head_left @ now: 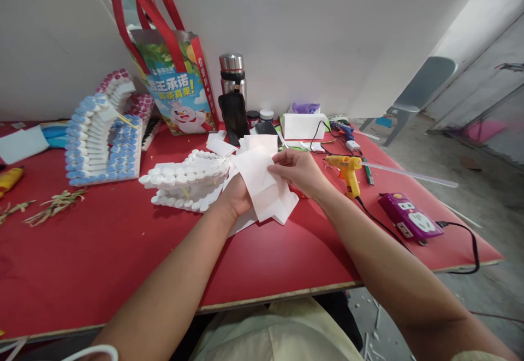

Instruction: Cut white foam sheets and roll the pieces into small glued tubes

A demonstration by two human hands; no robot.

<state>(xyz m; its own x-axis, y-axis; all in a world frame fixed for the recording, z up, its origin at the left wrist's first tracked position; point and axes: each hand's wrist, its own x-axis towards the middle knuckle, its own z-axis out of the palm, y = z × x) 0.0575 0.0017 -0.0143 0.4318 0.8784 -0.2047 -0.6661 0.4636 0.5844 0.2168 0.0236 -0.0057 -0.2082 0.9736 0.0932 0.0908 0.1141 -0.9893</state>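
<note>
Several white paper pieces (262,178) overlap in front of me above the red table. My left hand (238,193) holds them from the left, its fingers mostly hidden behind the sheets. On the other side, my right hand (298,169) is closed, thumb and fingertips pinching the paper's right edge. Just left of my left hand lies a white curved piece (184,178) built of rows of small round-ended parts, with its right end partly behind the paper. A yellow glue gun (347,173) with a long clear glue stick rests to the right of my right hand.
A purple power socket (409,216) with a black cord lies near the right edge of the red table (278,263). At the left stand a blue-and-white curved piece (102,140) and a colourful bag (180,85). Behind are a steel flask (232,66) and a white box (303,126).
</note>
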